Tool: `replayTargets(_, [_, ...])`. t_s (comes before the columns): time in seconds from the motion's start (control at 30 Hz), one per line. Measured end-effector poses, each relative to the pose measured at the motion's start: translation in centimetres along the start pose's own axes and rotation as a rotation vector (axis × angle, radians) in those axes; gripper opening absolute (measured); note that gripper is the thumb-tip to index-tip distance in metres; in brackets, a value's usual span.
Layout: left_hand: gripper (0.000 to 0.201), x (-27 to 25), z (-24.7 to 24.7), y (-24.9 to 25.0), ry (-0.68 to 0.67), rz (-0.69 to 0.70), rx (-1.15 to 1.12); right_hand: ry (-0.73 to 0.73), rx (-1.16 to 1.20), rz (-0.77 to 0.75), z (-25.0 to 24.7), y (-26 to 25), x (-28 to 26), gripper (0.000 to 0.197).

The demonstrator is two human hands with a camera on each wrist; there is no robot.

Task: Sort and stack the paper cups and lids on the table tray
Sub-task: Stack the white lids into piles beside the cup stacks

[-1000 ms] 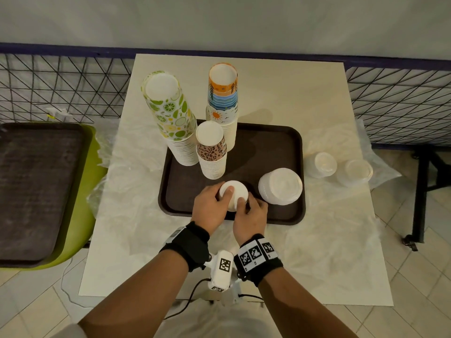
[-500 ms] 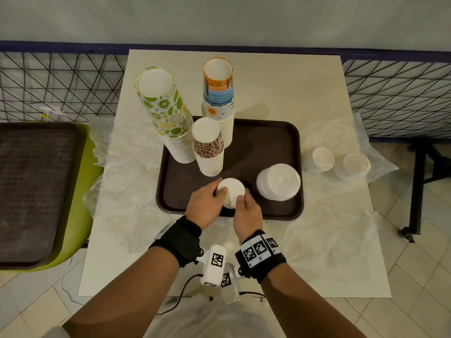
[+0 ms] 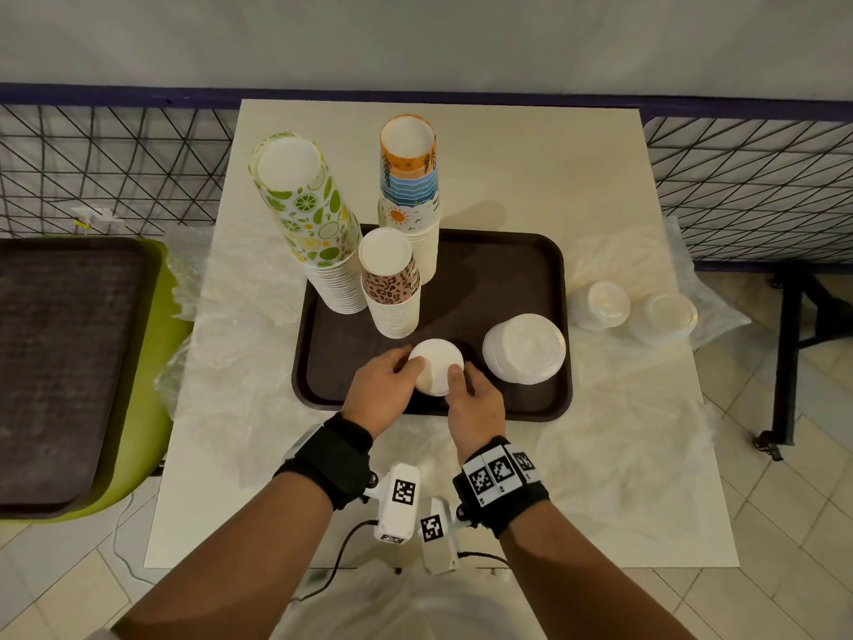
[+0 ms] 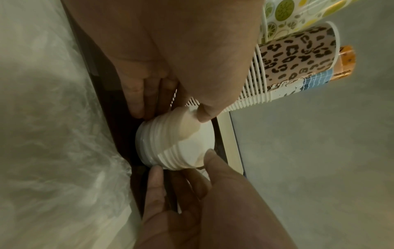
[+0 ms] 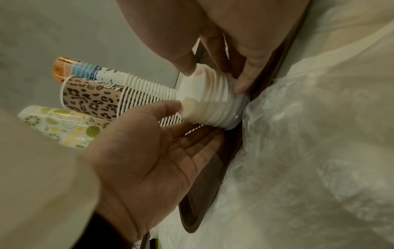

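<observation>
A brown tray holds three upside-down cup stacks: lemon-print, orange-and-blue and leopard-print. A wide stack of white lids sits at its front right. At the tray's front stands a small white stack of ribbed nested pieces, either lids or small cups. My left hand and right hand both grip it, thumbs on its top edge and fingers at its sides. The small white stack touches the tray in both wrist views.
Two more lid stacks lie in clear plastic wrap on the table, right of the tray. Crinkled plastic sheets cover the table around it. A green chair carrying a second dark tray stands at the left. A wire fence runs behind.
Both hands stay on the small white stack at the tray's front. The right thumb has slid a little higher onto its top edge.
</observation>
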State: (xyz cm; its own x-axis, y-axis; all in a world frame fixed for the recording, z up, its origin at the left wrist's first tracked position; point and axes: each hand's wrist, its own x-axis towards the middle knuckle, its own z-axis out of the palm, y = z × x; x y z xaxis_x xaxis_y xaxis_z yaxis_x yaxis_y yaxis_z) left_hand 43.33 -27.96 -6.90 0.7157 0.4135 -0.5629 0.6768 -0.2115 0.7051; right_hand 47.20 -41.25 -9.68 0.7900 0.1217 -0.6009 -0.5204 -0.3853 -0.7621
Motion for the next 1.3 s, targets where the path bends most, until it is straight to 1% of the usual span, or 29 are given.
replayTargets(0.07, [0.046,0.0,-0.1,0.1,0.009,-0.011,-0.002,-0.013,0.027,0.025,-0.1,0.2,0.0,0.085])
replayTargets(0.1, [0.047,0.0,-0.1,0.1,0.01,-0.013,-0.007,-0.019,0.039,0.028,-0.2,0.3,0.0,0.09])
replayTargets(0.27, [0.05,-0.2,-0.1,0.3,0.009,-0.024,-0.009,-0.026,0.079,0.069,-1.0,1.1,0.0,0.082])
replayTargets(0.3, [0.049,-0.4,-0.1,0.4,0.013,-0.021,-0.008,-0.036,0.067,0.077,-1.3,1.3,0.0,0.079])
replayTargets(0.4, [0.043,-1.2,0.0,1.0,0.026,-0.004,0.01,-0.065,0.034,0.067,-2.4,1.2,-0.5,0.054])
replayTargets(0.47, [0.037,-1.9,-0.2,1.1,0.044,-0.005,0.038,-0.087,0.002,0.044,-3.7,1.0,-0.9,0.044])
replayTargets(0.53, [0.033,-2.7,-0.7,0.8,0.075,-0.011,0.096,-0.119,-0.033,0.007,-5.5,0.5,-1.9,0.028])
replayTargets(0.6, [0.048,-3.9,-1.4,0.5,0.141,-0.004,0.18,-0.147,-0.085,-0.018,-7.8,-0.2,-2.9,0.019])
replayTargets(0.63, [0.053,-4.8,-1.6,0.6,0.189,0.013,0.207,-0.164,-0.13,-0.027,-9.0,-0.5,-3.4,0.02])
replayTargets(0.67, [0.052,-5.7,-1.7,0.8,0.237,0.048,0.209,-0.174,-0.185,-0.04,-10.4,-0.7,-3.8,0.022])
replayTargets(0.73, [0.036,-7.7,-1.3,2.0,0.295,0.153,0.136,-0.139,-0.267,-0.093,-13.3,-1.1,-4.0,0.022])
replayTargets(0.77, [0.029,-8.5,-0.9,2.8,0.291,0.198,0.089,-0.082,-0.295,-0.121,-14.7,-1.3,-3.8,0.019])
replayTargets(0.8, [0.027,-9.1,-0.2,3.6,0.266,0.231,0.046,-0.006,-0.304,-0.152,-16.0,-1.7,-3.3,0.016])
replayTargets(0.87, [0.033,-9.5,1.4,5.2,0.199,0.275,-0.026,0.118,-0.272,-0.213,-18.1,-2.3,-2.0,0.015])
replayTargets(0.9, [0.04,-9.3,2.4,6.1,0.166,0.283,-0.05,0.134,-0.243,-0.229,-18.7,-2.7,-1.3,0.019])
replayTargets(0.93, [0.049,-8.9,3.4,7.0,0.132,0.281,-0.06,0.119,-0.219,-0.236,-19.0,-3.0,-0.7,0.023])
replayTargets(1.0, [0.064,-7.6,5.3,8.9,0.086,0.273,-0.04,0.058,-0.198,-0.217,-18.6,-3.4,0.6,0.026])
replayTargets(1.07, [0.071,-5.9,6.8,10.7,0.083,0.245,0.018,-0.012,-0.134,-0.099,-17.7,-3.6,1.4,0.029])
replayTargets(1.1, [0.072,-4.9,7.3,11.4,0.086,0.212,0.045,-0.048,-0.061,-0.014,-17.1,-3.6,1.9,0.027])
replayTargets(1.13, [0.073,-3.9,7.8,12.0,0.08,0.167,0.058,-0.084,0.022,0.054,-16.7,-3.7,2.2,0.022])
replayTargets(1.17, [0.074,-3.0,8.2,12.5,0.064,0.112,0.06,-0.109,0.077,0.087,-16.4,-3.9,2.5,0.015])
replayTargets(1.2, [0.075,-2.2,8.7,12.9,0.045,0.057,0.062,-0.127,0.101,0.096,-16.1,-4.0,2.8,0.014])
replayTargets(1.3, [0.074,-0.5,9.7,13.4,0.004,-0.07,0.098,-0.181,0.151,0.139,-15.8,-4.4,3.3,0.02])
